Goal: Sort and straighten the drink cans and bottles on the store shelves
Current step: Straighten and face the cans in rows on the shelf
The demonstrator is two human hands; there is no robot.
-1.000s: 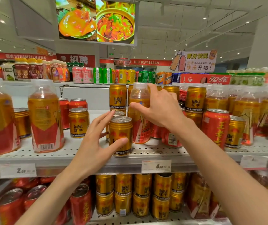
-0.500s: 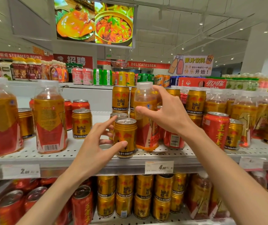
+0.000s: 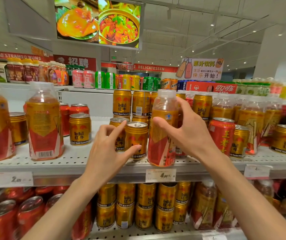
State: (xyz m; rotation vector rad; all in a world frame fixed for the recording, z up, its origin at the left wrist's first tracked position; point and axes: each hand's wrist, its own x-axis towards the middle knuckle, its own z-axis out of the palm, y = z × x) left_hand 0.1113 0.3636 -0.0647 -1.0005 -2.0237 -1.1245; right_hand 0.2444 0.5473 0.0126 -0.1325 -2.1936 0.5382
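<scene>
The right hand (image 3: pixel 190 134) grips a clear plastic bottle (image 3: pixel 163 129), thumb across its front and fingers curled round the far side. The bottle has a wide pale cap, a rounded shoulder and a glossy gold-and-red sleeve; it leans slightly left at the front edge of the shelf (image 3: pixel 73 161), its base at the lip above a price tag (image 3: pixel 160 175).

The left hand (image 3: pixel 107 153) pinches a short gold can (image 3: pixel 136 140), thumb on the can's lower front, forefinger reaching to its upper left side, the other fingers folded in. The can is a squat ribbed metal cylinder with a silver pull-tab top. It stands upright, just left of the bottle and almost touching it. A second gold can sits close behind it, partly hidden by the fingers.

The shelf is pale perforated metal. Left of the hands stand a lone gold can (image 3: pixel 79 129), red cans (image 3: pixel 79 109) behind it, and two more sleeved bottles (image 3: pixel 43 122). To the right stands a tall red can (image 3: pixel 223 134) among more gold cans and bottles. Taller gold cans (image 3: pixel 122 103) are stacked at the back. The lower shelf carries gold cans in two tiers.
</scene>
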